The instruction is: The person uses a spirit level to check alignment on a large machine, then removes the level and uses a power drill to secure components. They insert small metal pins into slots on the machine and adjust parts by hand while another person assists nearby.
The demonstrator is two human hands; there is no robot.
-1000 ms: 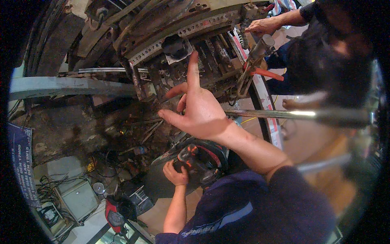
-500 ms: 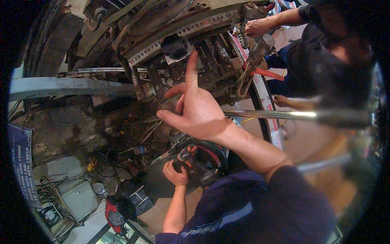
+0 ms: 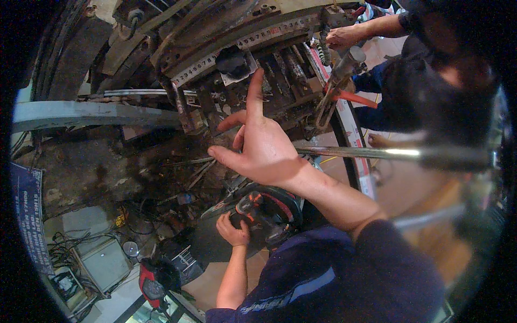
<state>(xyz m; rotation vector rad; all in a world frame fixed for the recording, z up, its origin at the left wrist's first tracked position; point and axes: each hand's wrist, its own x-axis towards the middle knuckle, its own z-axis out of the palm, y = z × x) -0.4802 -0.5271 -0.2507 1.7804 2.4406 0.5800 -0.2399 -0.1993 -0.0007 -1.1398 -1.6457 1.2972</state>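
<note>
Head shows right hand [image 3: 257, 145] near squarish, metallic-looking plate [image 3: 239, 76].

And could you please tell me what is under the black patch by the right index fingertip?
A pale piece borders the black patch below; a numbered ruler strip shows on either side. What lies directly beneath is covered.

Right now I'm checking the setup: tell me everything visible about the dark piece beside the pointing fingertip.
The dark piece looks irregular and dull black, with a pale, straight-edged margin along its lower right. It hides part of the ruler strip. Its material is unclear. The right hand points close by; contact cannot be told.
</note>
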